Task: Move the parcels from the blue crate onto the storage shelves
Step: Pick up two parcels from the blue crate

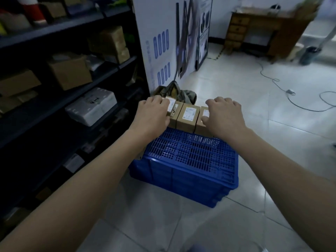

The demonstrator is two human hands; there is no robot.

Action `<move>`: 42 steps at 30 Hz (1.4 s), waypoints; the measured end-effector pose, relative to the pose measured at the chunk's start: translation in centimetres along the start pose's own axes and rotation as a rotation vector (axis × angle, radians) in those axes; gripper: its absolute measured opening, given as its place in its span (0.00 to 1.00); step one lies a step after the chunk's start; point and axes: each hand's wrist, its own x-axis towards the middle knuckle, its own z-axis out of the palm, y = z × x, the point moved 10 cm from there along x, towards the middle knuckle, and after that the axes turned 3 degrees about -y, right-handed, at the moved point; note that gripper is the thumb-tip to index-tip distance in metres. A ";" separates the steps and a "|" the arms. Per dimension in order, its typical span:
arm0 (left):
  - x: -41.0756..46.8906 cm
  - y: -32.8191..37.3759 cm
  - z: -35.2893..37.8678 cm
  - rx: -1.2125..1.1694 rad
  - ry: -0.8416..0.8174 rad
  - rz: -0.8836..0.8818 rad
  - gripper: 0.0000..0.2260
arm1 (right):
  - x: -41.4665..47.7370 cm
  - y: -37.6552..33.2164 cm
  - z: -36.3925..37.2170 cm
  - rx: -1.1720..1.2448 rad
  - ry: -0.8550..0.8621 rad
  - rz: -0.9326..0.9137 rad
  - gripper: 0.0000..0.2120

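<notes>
A blue plastic lattice crate (183,160) sits on the pale tiled floor (272,124), just beside the dark metal storage shelves (54,30) on the person's left. A row of small brown cardboard parcels with white labels (188,115) stands along the far edge of the crate's gridded top face, squeezed between the two outstretched hands. The left hand (152,115) has its fingers curled over the left-end parcel (171,106), gripping it from the shelf side. The right hand (224,115) clasps the right-end parcel (202,118), with the thumb on its near face and the fingers hooked over the top. A crumpled olive cloth bag (174,90) lies just behind the parcels. Brown boxes and a white foam-wrapped package (92,106) lie on the shelves.
</notes>
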 end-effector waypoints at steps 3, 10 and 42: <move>3.7 -1.7 2.8 -0.024 -0.048 -0.039 0.18 | 4.6 0.4 1.9 0.041 -0.036 -0.015 0.18; 11.9 -7.2 9.9 -0.042 -0.168 -0.201 0.17 | 17.1 -0.8 8.4 0.164 -0.147 -0.127 0.17; 36.2 -27.2 51.0 -0.946 -0.594 -0.662 0.15 | 44.8 -4.7 48.9 1.411 -0.717 0.786 0.17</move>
